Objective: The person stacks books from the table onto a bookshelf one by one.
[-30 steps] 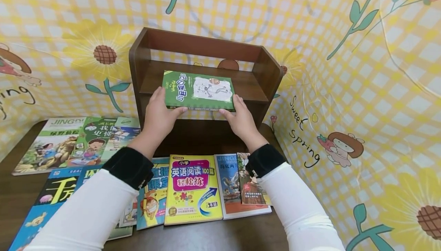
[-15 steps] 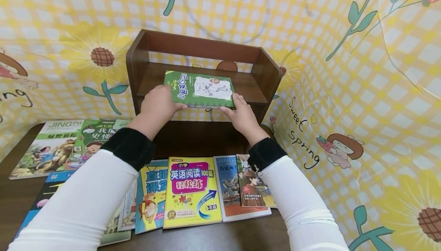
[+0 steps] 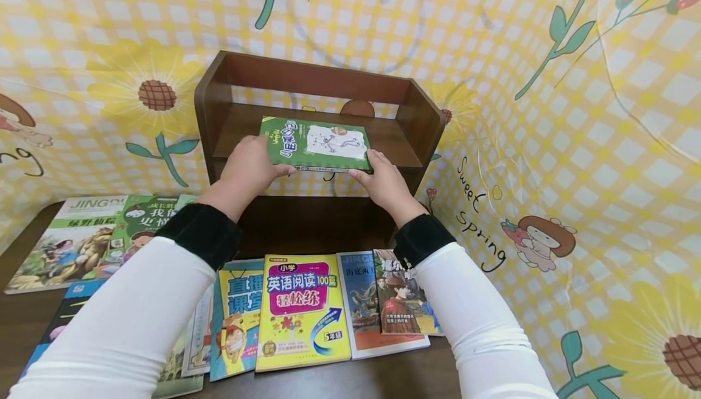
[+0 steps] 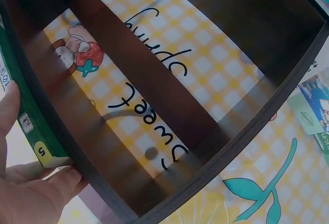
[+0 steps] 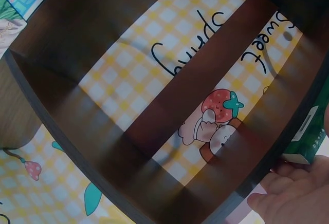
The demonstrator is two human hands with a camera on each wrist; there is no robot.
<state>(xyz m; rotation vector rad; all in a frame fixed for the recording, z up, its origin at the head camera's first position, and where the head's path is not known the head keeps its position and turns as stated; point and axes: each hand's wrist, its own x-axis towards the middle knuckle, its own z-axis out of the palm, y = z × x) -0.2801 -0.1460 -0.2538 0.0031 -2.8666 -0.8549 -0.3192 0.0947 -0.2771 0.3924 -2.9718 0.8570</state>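
Here is the green book (image 3: 314, 143), lying flat, drawing side up, right over the front edge of the upper board (image 3: 398, 143), though whether it touches the wood I cannot tell! The left hand (image 3: 246, 168) grips one short end, the right hand (image 3: 385, 183) grips the other, both thumbs along the near edge. The left wrist view catches a yellow patch with a "5" on the edge of the book, close by the dark wood.

All around it stands the brown bookshelf (image 3: 320, 76), two solid sides and a rail across the top. Below, on the dark counter (image 3: 328, 384), a row of covers: the yellow book (image 3: 303, 326) in the middle, a blue-and-yellow book (image 3: 238, 320) just to its left, a blue-and-orange book (image 3: 358, 301) on its right, and a smaller brown book (image 3: 402, 301) overlapping that one. Over on the far left, a white-and-green book (image 3: 71, 247) lies beside others partly hidden by the white sleeve (image 3: 131, 301). Behind everything, yellow checked cloth (image 3: 547, 143) with big flowers!
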